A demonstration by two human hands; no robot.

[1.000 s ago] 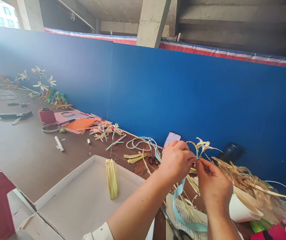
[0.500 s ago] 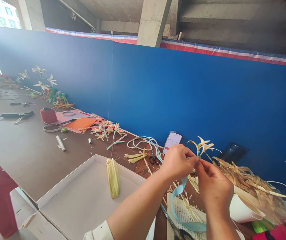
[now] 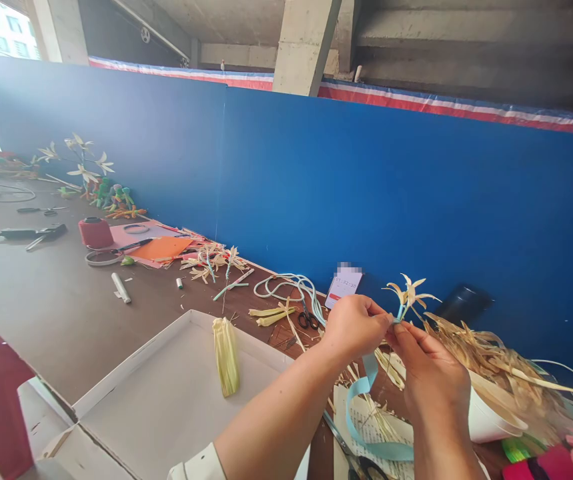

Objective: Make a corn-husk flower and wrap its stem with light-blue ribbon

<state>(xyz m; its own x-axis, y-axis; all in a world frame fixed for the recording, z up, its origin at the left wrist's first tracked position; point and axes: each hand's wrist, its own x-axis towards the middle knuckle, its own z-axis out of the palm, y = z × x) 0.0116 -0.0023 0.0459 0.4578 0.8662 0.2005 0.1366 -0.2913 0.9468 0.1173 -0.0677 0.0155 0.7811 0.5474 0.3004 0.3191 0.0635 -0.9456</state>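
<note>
A corn-husk flower (image 3: 409, 292) with pale, pointed petals stands upright above my fingertips, its short stem wrapped in light blue. My right hand (image 3: 433, 367) pinches that stem between thumb and fingers. Close against it, my left hand (image 3: 357, 325) is closed on a light blue ribbon (image 3: 359, 388) at the stem. The ribbon hangs in a loop below my hands and lies across a printed sheet (image 3: 340, 427). Scissors (image 3: 349, 453) rest partly on that sheet, cut off by the lower edge of the view.
A white tray (image 3: 131, 427) with a piece of husk (image 3: 226, 357) stands at left. Behind are black-handled scissors (image 3: 309, 320), a phone (image 3: 343, 285) and a pale blue cord (image 3: 286, 283). Dry husks (image 3: 486, 360) and a white cup (image 3: 491, 417) lie right, below a blue partition (image 3: 366, 180).
The flower has turned in my fingers, so its petals point differently. My hands stay together at the stem, and the ribbon loop has shifted slightly.
</note>
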